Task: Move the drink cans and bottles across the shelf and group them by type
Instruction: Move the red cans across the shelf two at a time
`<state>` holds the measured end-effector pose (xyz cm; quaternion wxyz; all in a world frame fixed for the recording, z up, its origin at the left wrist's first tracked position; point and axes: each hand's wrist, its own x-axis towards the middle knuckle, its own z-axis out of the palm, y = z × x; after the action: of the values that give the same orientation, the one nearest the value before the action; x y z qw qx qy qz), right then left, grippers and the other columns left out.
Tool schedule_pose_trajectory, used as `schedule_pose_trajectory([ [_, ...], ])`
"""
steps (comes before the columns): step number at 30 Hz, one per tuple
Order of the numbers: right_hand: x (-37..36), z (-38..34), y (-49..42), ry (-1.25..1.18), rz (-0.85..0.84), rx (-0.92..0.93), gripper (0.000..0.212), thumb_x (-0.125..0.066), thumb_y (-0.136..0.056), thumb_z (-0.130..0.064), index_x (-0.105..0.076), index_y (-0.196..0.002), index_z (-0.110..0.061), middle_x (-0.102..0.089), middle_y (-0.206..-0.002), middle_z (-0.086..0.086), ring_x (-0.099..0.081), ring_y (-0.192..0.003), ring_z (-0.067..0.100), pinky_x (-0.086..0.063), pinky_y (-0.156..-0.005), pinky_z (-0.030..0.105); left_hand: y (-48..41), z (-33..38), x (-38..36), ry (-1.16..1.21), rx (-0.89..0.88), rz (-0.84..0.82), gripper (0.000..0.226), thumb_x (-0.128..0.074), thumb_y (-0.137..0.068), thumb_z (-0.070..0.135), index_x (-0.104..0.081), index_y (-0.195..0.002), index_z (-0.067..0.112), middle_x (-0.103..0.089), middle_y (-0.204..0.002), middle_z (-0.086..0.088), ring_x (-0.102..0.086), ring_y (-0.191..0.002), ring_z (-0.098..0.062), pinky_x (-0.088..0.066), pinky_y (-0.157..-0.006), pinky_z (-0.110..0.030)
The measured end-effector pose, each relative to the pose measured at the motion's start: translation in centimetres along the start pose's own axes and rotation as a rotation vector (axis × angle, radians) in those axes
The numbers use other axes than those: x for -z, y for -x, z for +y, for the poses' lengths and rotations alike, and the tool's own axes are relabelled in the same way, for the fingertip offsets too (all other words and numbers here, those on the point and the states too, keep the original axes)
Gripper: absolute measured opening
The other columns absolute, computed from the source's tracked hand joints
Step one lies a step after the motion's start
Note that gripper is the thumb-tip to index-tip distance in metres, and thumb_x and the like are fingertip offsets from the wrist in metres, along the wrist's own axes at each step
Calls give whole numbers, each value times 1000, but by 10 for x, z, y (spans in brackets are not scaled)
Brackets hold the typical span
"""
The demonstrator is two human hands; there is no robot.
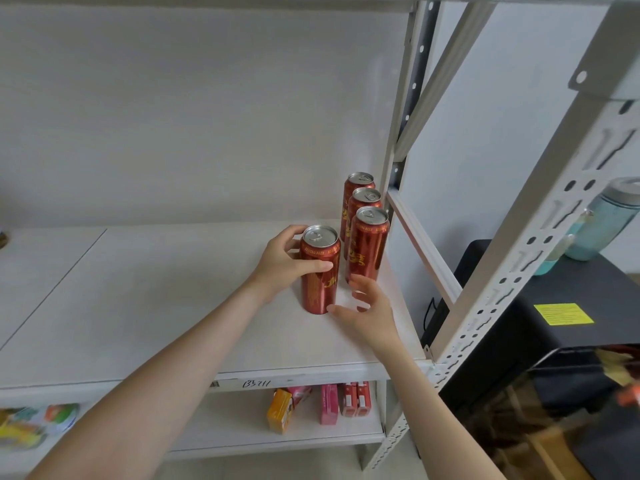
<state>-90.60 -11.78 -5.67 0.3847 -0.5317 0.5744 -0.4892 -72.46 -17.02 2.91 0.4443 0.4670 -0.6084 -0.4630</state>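
Several tall red beer cans stand on the white shelf board (156,306). Three of them form a row at the right end, by the upright: a back can (358,183), a middle can (366,199) and a front can (367,247). A fourth red can (319,271) stands upright just left of the row. My left hand (287,261) grips this can from its left side, thumb across the front. My right hand (367,310) hovers with loosely spread fingers just right of the can's base, holding nothing.
The metal shelf upright (519,244) and side rail (422,251) close the right end. Below, a lower shelf holds small boxes (325,403) and snack packs (34,424). A black unit (554,306) with a teal bottle (602,220) stands to the right.
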Motion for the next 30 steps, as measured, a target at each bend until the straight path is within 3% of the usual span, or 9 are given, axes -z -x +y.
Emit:
schedule_pose_trajectory([
  [6,-1,-4,8,-5,-82,-30,79,-88,-69,-20,-48,-138,-24,-58,-127,-6,-53,-116,8,-48,-96,30,11,3,-8,6,6,-64,67,-93,-49,26,-64,-110,31,-74,-105,4,-70,-96,-13,-54,-81,-25],
  [9,4,-3,16,-26,-78,-11,69,-86,-70,-18,-53,-130,-29,-62,-121,-10,-56,-113,5,-48,-88,20,16,6,-18,5,-1,-112,66,-93,-47,30,-65,-107,34,-74,-103,6,-70,-96,-11,-53,-79,-22],
  [16,27,4,30,-47,-21,-33,64,-85,-73,-20,-54,-129,-26,-63,-117,-11,-58,-106,1,-48,-75,8,13,7,-48,-7,-7,-204,74,-92,-45,35,-65,-113,33,-71,-109,5,-66,-105,-14,-54,-91,-31],
  [25,48,6,24,-106,3,-55,60,-84,-74,-13,-55,-122,-33,-62,-117,-14,-57,-103,-3,-47,-71,4,-3,4,-71,10,81,-208,77,-95,-39,40,-63,-108,28,-72,-105,14,-66,-100,-2,-54,-82,-23],
  [30,50,8,12,-132,14,-51,59,-84,-72,-10,-57,-118,-35,-63,-114,-14,-58,-103,-1,-48,-72,6,-9,5,-72,4,86,-181,73,-94,-39,39,-62,-103,24,-72,-100,13,-67,-92,3,-53,-66,-13],
])
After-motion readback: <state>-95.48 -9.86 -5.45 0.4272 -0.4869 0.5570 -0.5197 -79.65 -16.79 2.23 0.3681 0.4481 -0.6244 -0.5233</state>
